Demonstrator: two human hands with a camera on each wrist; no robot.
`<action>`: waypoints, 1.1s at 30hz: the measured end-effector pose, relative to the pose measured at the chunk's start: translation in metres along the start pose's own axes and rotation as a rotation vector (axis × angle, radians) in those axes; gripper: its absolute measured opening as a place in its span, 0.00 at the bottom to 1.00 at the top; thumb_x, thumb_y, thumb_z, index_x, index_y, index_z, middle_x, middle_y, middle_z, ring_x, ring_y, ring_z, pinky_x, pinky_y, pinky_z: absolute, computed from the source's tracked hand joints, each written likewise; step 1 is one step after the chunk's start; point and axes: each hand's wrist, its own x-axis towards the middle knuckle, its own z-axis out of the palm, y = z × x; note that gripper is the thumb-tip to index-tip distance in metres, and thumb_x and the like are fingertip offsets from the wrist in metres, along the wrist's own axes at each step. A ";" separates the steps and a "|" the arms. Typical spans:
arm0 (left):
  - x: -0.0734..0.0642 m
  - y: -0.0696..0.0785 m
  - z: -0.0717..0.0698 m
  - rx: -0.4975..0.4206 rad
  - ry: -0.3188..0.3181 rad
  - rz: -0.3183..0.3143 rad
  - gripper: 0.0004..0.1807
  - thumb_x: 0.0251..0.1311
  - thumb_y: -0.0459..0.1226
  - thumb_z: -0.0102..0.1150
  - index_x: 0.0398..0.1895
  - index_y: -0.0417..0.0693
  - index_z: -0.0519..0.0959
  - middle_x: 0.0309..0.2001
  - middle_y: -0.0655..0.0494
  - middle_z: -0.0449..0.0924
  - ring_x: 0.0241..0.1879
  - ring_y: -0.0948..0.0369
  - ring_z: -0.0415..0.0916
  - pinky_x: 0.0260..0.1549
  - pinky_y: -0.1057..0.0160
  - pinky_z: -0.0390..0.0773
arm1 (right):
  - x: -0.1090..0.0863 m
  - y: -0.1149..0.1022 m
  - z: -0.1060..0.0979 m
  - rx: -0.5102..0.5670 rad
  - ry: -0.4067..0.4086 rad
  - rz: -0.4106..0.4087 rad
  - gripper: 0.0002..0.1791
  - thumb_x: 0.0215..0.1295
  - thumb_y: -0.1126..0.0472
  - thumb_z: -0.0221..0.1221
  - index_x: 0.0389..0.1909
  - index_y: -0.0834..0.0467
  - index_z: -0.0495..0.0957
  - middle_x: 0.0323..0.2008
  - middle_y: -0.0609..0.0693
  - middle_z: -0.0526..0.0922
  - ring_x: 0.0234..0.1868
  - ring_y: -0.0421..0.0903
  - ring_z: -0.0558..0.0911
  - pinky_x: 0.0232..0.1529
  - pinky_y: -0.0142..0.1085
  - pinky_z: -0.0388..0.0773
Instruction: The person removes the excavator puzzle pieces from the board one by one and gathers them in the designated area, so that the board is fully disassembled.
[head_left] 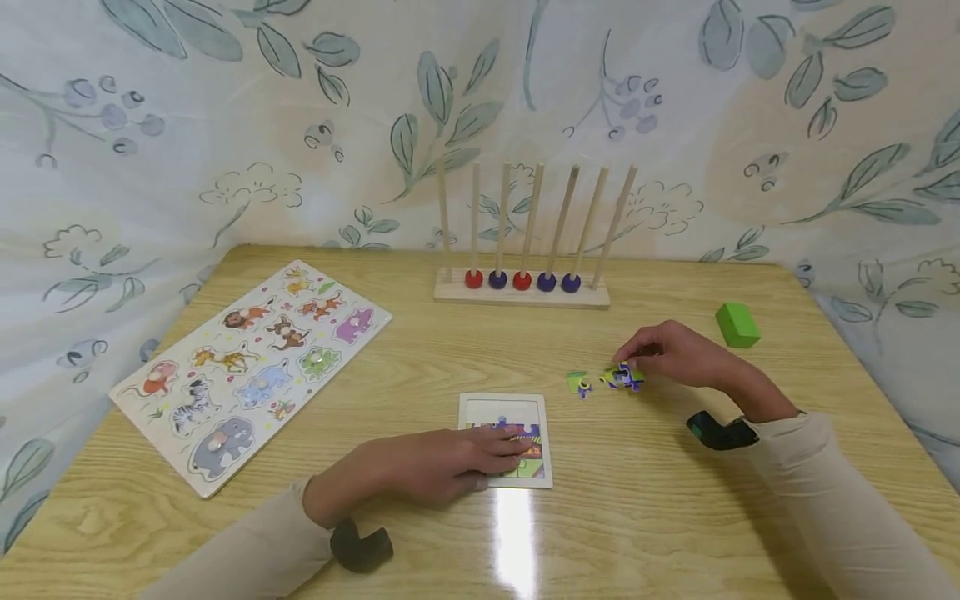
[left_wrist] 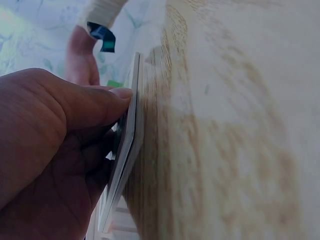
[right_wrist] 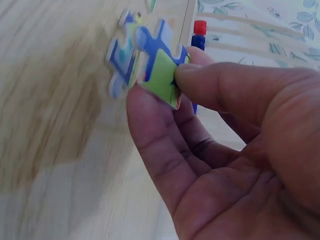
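My left hand (head_left: 442, 467) rests across a small white-framed jigsaw tray (head_left: 466, 410), its fingers stretched over the colourful pieces inside and hiding part of them. The left wrist view shows the thumb (left_wrist: 107, 102) against the tray's edge (left_wrist: 131, 120). To the right, my right hand (head_left: 678, 354) pinches a jigsaw piece (right_wrist: 162, 70) between thumb and fingers; it is green and blue with a rounded knob, tilted over the table. Close beside it in the right wrist view lies another blue-edged piece (right_wrist: 121, 62). A loose yellow-green piece (head_left: 578, 383) lies left of that hand.
An animal knob-puzzle board (head_left: 255, 367) lies on the left of the wooden table (head_left: 420, 358). At the back stands a wooden peg rack (head_left: 522, 297) with red and dark blue beads. A green block (head_left: 738, 325) sits at the right, beyond my right hand.
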 end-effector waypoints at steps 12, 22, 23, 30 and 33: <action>0.001 -0.003 -0.001 -0.001 0.000 -0.002 0.27 0.71 0.29 0.45 0.73 0.42 0.60 0.76 0.51 0.49 0.75 0.55 0.40 0.70 0.61 0.46 | -0.010 0.012 -0.010 -0.002 -0.035 0.074 0.09 0.65 0.71 0.58 0.42 0.62 0.85 0.41 0.53 0.85 0.34 0.42 0.75 0.32 0.32 0.73; 0.000 -0.001 -0.003 -0.007 -0.002 -0.009 0.27 0.71 0.29 0.45 0.72 0.41 0.61 0.76 0.51 0.49 0.75 0.55 0.40 0.70 0.61 0.46 | -0.008 0.011 -0.011 0.022 -0.036 0.111 0.09 0.65 0.71 0.58 0.44 0.66 0.84 0.42 0.55 0.84 0.35 0.41 0.77 0.32 0.32 0.76; 0.000 -0.001 -0.003 -0.008 -0.001 -0.008 0.27 0.71 0.29 0.45 0.72 0.41 0.61 0.76 0.51 0.49 0.75 0.55 0.40 0.70 0.60 0.46 | -0.008 0.011 -0.011 0.023 -0.037 0.118 0.10 0.65 0.71 0.58 0.44 0.66 0.83 0.43 0.55 0.84 0.35 0.42 0.77 0.33 0.32 0.77; -0.001 0.000 0.001 -0.023 0.005 0.001 0.27 0.71 0.29 0.46 0.73 0.41 0.61 0.76 0.51 0.48 0.75 0.54 0.41 0.70 0.60 0.46 | -0.010 0.014 -0.011 -0.029 -0.024 0.121 0.10 0.66 0.70 0.58 0.46 0.64 0.84 0.44 0.56 0.84 0.37 0.44 0.79 0.35 0.34 0.77; -0.002 0.000 0.001 -0.017 0.009 0.005 0.27 0.70 0.29 0.46 0.72 0.41 0.61 0.76 0.50 0.48 0.75 0.54 0.41 0.70 0.60 0.46 | -0.010 0.017 -0.012 -0.065 -0.002 0.102 0.10 0.65 0.70 0.59 0.45 0.65 0.84 0.44 0.56 0.84 0.40 0.46 0.80 0.37 0.34 0.77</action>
